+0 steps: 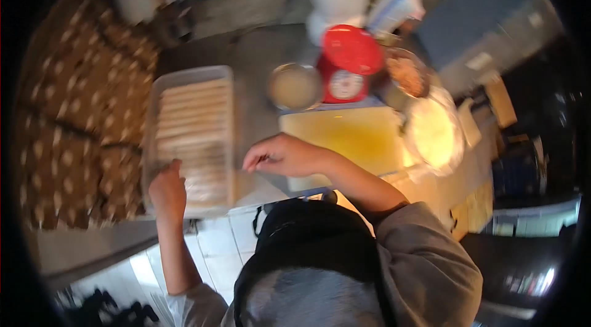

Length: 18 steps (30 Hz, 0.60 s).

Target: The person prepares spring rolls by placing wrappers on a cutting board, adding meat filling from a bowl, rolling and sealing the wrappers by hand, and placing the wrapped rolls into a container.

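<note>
Pale slender rolls (192,111) lie crosswise, ahead-right of the nearer left hand (167,190) — forefinger out, hold unclear; right hand (284,155) — half-curled, seemingly empty.

Fisheye distortion; black vignette at corners. Warm glare washes out bowl (432,133); yellow cast on board (351,136). Far right mostly dim. Floor tiles (218,239) bright. Motion blur on rolls (206,170), left hand (167,190), right hand (283,155); scale dial (346,86) soft, markings unreadable.

Left-centre of frame: container (231,136) on bench (249,78), rolls (194,105) inside. Egg trays (68,161) at far left. Board (363,133) right of container; bowl (271,88) and scale (326,78) above it; basin (456,124) to its right.
</note>
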### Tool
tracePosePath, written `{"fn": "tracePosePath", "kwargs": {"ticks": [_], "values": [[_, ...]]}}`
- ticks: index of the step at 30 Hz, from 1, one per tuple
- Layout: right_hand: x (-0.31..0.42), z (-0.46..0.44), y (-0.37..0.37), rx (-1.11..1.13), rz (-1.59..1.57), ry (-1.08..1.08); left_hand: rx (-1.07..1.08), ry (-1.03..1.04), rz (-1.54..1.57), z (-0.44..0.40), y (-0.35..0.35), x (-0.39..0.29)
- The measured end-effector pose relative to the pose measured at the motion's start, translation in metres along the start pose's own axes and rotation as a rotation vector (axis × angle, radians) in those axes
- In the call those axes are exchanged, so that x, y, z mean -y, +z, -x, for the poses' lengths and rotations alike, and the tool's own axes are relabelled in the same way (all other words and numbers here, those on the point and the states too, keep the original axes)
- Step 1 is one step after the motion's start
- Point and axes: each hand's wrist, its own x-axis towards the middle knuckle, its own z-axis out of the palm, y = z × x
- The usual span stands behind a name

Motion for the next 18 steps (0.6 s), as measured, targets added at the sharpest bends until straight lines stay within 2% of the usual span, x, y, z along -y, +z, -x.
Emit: {"fn": "tracePosePath", "kwargs": {"ticks": [3, 4, 8, 10, 12, 15, 18], "values": [[-0.047, 0.094, -0.059, -0.506, 0.143, 0.032, -0.078, 0.177, 0.229, -0.008, -0.005, -0.074], [-0.069, 0.132, -0.076, -0.682, 0.208, 0.045, -0.031, 0.236, 0.305, -0.012, -0.003, -0.1], [-0.127, 0.286, -0.131, -1.211, 0.516, 0.319, 0.18, 0.385, 0.548, -0.009, 0.006, -0.209], [-0.163, 0.354, -0.151, -1.357, 0.702, 0.534, 0.316, 0.397, 0.645, -0.005, 0.002, -0.267], [-0.184, 0.395, -0.153, -1.29, 0.764, 0.691, 0.335, 0.499, 0.647, -0.004, 0.014, -0.315], [-0.198, 0.411, -0.146, -1.205, 0.914, 0.606, 0.363, 0.61, 0.674, -0.005, 0.028, -0.379], [-0.21, 0.423, -0.155, -1.19, 0.709, 0.52, 0.448, 0.637, 0.771, -0.005, 0.043, -0.431]]}}
